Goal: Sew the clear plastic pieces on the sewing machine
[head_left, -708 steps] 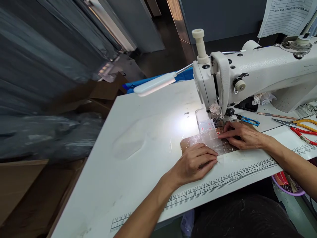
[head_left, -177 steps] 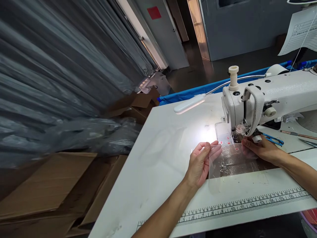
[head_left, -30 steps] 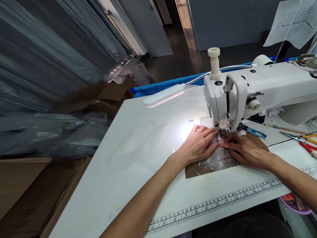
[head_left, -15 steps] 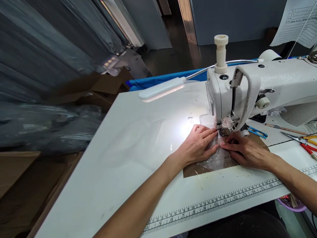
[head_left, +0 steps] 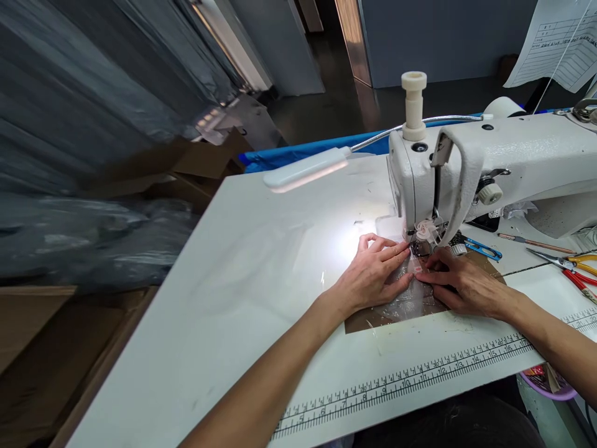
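A piece of sheer whitish fabric (head_left: 405, 306) lies under the needle area of a white sewing machine (head_left: 522, 152). My left hand (head_left: 375, 269) rests flat on the fabric's left side, fingers stretched toward the presser foot and thumb pointing right. From the other side, my right hand (head_left: 459, 283) has thumb and fingertips together at the fabric's edge, just in front of the foot; the exact pinch is partly hidden. Gathered pale pink trim (head_left: 425, 230) sits by the needle bar. Beneath the fabric is a brown sheet (head_left: 368, 318) on the tabletop.
Blue thread snips (head_left: 482, 249), a slim brown-handled tool (head_left: 536, 242) and pliers (head_left: 578, 264) lie right of the machine head. A lamp (head_left: 305, 169) reaches over the table (head_left: 224, 298). A printed ruler (head_left: 396, 389) runs along the front edge. Cardboard boxes (head_left: 205, 165) stand left.
The view has shifted very slightly, so the machine appears a little lower and further left. Both hands stay at nearly the same spots on the fabric.
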A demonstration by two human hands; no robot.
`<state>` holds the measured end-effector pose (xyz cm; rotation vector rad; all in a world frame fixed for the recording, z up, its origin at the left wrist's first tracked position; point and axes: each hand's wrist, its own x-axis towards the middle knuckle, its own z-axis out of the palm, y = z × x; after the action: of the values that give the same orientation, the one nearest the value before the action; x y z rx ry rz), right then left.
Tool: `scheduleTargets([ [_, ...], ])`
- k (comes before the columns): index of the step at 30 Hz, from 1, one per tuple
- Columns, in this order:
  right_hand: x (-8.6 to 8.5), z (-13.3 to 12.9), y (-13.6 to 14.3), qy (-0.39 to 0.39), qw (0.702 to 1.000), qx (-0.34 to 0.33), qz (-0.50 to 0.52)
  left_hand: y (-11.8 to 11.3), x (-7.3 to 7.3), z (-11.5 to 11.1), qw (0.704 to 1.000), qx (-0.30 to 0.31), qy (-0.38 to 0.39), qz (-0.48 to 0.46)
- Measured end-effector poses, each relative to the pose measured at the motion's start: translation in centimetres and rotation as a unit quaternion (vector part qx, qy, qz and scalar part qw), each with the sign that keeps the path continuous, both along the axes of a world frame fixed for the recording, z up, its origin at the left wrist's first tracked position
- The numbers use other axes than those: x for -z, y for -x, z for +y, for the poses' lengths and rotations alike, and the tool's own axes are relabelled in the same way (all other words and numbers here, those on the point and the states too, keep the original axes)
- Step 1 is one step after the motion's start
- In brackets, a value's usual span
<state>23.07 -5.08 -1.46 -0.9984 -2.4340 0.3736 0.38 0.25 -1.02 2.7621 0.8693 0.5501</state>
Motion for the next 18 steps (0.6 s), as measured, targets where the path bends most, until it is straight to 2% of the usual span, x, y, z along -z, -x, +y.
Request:
scheduleTargets([
  [11, -0.01, -0.1, 0.04, -0.003, 1.0, 0.016, 0.009, -0.13, 0.33, -0.18, 0.999, 0.0, -0.051, 0.013],
  [18, 0.64, 0.19, -0.27, -0.011, 0.999, 0.014, 0.028, -0.1, 0.73, -0.32, 0.99, 0.008, -0.139, 0.01],
])
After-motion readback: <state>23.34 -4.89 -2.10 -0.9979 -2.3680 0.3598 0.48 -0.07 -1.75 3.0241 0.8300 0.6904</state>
